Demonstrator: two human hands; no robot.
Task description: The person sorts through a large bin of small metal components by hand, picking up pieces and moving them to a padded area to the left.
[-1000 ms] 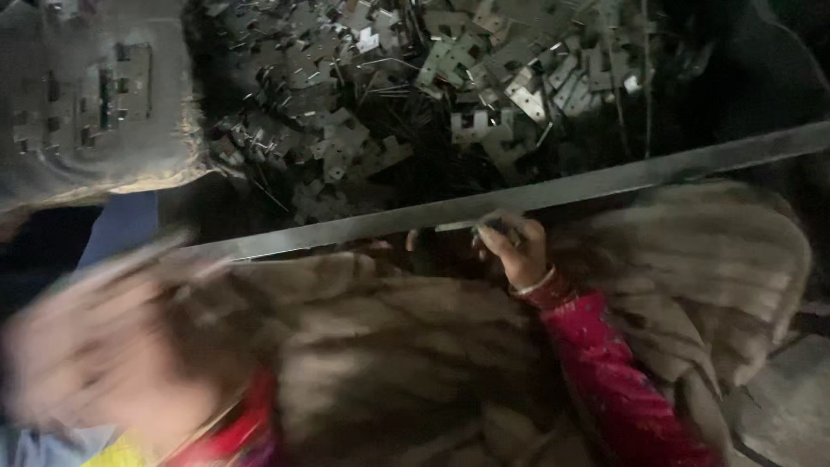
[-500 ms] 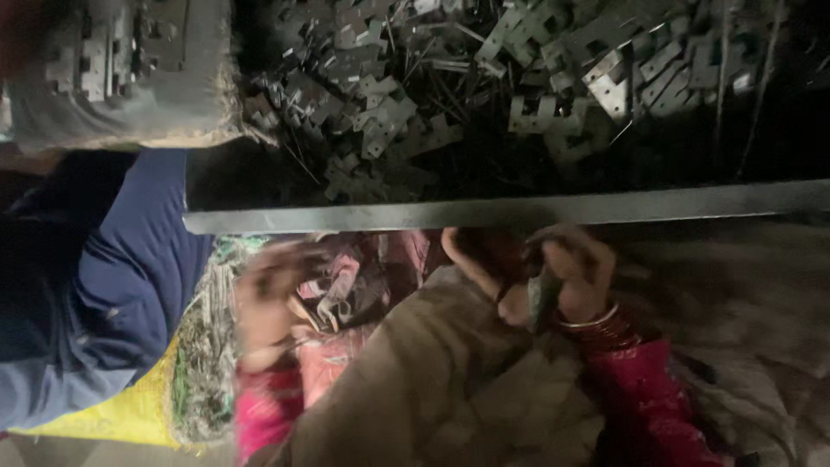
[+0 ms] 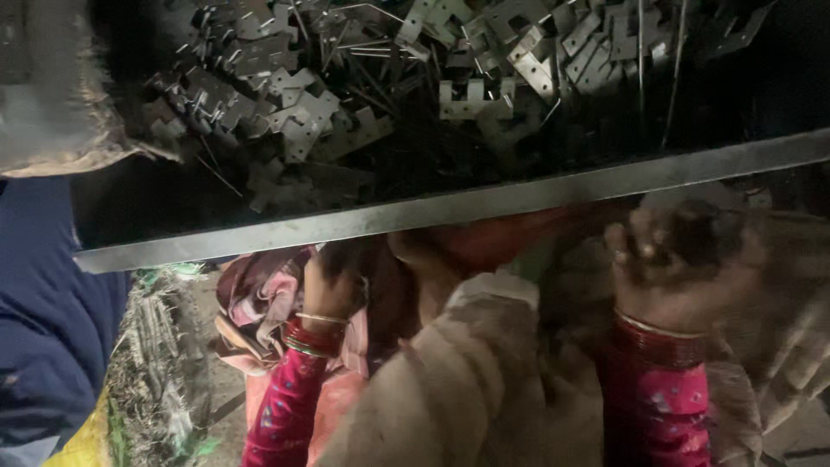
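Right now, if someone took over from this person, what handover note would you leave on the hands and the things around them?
Left hand: fingers curled on the bunched pink cloth just below the long metal bar.
Right hand: raised, blurred, fingers bent; whether it holds anything cannot be told.
Beyond the bar: a pile of small metal brackets, untouched by either hand.
Brown cloth lies between the forearms.
Done and left: not readable from this view.

Both hands raised, forearms in pink patterned sleeves, red bangles at each wrist. Left hand (image 3: pixel 333 281) reaching up, fingers curled and partly hidden in shadow. Right hand (image 3: pixel 670 264) blurred, back toward the camera, fingers bent loosely; grip unclear.
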